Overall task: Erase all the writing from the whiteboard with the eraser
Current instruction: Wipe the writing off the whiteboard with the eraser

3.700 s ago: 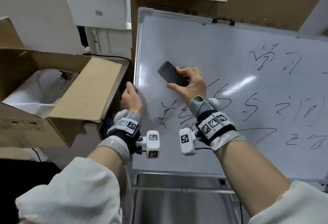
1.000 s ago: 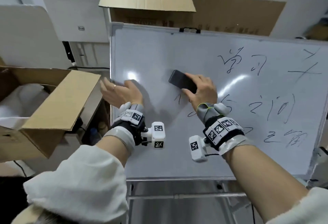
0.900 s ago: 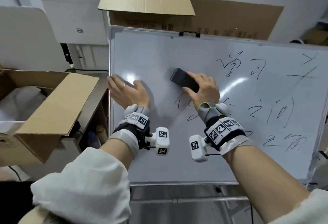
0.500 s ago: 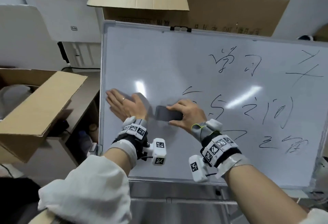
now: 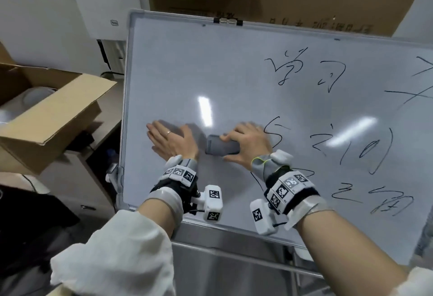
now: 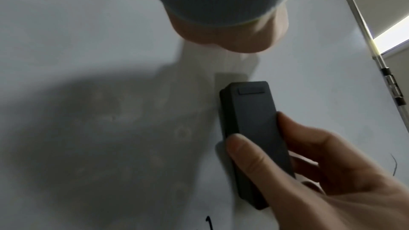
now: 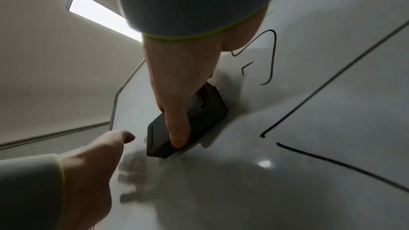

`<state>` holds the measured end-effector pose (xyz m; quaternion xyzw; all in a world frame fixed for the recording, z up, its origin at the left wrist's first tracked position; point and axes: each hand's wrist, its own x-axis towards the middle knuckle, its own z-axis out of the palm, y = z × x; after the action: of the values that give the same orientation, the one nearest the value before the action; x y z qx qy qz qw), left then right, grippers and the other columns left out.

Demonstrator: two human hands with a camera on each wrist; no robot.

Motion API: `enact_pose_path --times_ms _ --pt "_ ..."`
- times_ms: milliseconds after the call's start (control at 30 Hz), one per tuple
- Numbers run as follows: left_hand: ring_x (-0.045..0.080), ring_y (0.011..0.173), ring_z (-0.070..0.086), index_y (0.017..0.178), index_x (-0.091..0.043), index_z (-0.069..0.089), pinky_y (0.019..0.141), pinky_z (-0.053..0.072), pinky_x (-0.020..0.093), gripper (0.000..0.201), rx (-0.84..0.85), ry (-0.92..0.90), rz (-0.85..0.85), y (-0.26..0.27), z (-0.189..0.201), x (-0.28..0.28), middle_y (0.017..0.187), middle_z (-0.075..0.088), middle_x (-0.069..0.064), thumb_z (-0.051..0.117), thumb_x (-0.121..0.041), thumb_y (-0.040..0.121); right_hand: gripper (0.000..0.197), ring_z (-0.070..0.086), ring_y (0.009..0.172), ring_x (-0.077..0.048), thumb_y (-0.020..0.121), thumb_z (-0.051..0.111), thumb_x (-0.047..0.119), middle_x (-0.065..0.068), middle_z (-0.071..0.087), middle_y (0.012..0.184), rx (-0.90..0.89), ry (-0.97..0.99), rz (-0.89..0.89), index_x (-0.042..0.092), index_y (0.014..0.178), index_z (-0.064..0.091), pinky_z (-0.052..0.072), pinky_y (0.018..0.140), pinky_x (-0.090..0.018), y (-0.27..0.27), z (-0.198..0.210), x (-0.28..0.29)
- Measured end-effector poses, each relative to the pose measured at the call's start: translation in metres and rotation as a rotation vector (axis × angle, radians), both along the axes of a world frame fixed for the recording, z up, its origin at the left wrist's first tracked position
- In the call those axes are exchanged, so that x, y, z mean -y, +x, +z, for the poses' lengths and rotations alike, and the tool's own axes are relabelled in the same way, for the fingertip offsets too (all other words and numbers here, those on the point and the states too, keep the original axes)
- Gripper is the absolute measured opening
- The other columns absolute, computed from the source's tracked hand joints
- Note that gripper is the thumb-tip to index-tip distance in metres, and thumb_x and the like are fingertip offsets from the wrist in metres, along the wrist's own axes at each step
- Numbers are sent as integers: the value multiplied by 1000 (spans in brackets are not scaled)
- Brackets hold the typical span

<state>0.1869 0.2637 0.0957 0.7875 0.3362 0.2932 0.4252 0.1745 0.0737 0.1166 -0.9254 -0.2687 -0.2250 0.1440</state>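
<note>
Dark grey and slab-shaped, the plastic eraser (image 5: 222, 147) lies flat against the white metal-framed whiteboard (image 5: 234, 73), low and left of centre. A person's right hand (image 5: 248, 145) grips it — thumb along one long edge, fingers (image 6: 287, 128) curled over the other. Just beside it, the left hand (image 5: 172, 142) presses flat on the board with fingers straight and spread, a ring on one. Black handwritten marker strokes (image 5: 351, 150) cover the board's right half. An open brown cardboard box (image 5: 46, 117) sits off to the left.
</note>
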Motion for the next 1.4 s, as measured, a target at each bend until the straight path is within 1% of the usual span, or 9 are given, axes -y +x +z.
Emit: enact_pose_path --times_ms 100,267,400,500,700,900,1100,1300,1400 --pt "23 152 8 155 -9 16 120 13 46 75 -12 -11 -12 -2 0 5 165 9 5 48 -38 93 54 58 96 -30 57 88 51 -1 65 97 55 8 -59 28 103 72 42 86 -42 6 14 9" --pt "21 152 7 155 -8 16 119 13 44 75 -1 -45 -39 6 5 7 165 8 5 48 -37 93 53 55 96 -31 62 85 45 -4 64 102 209 347 -377 27 110 69 43 81 -38 28 52 34" --pt "23 152 6 155 -6 14 118 14 46 79 -20 -54 -68 12 9 9 165 7 7 50 -37 91 55 56 94 -27 57 90 46 0 63 100 68 181 -137 26 105 71 46 84 -38 10 24 15" --pt "23 152 4 155 -7 11 119 12 45 85 -2 -37 -70 15 14 8 165 4 7 52 -42 89 55 57 95 -27 55 90 49 2 63 98 -23 67 -66 27 101 71 37 85 -31 2 14 9" --pt "22 152 4 155 -11 10 120 10 45 93 100 7 -136 29 48 27 165 3 4 55 -51 85 56 57 97 -25 63 87 45 2 66 106 127 215 -279 28 113 69 48 81 -36 12 58 37" --pt "22 153 4 155 -13 13 122 9 47 92 169 77 -185 50 87 59 165 3 3 54 -53 83 52 57 97 -27 69 83 45 1 65 103 255 345 -413 26 114 67 50 81 -39 31 96 63" --pt "22 153 1 156 -13 13 123 3 48 92 229 99 -131 76 116 82 165 4 3 53 -52 83 56 53 108 -29 78 74 49 -8 58 119 323 570 -622 19 121 56 51 78 -43 63 135 101" --pt "22 153 3 155 -12 16 123 4 47 93 239 105 -90 86 123 77 165 7 4 57 -50 80 51 58 97 -23 67 80 49 -2 56 104 214 381 -314 25 109 62 49 68 -31 80 127 41" --pt "22 153 4 154 -12 17 123 4 46 92 223 108 -72 92 120 71 165 8 4 57 -49 81 51 58 97 -23 67 79 49 -1 58 104 198 318 -277 26 110 63 46 66 -30 86 127 36"
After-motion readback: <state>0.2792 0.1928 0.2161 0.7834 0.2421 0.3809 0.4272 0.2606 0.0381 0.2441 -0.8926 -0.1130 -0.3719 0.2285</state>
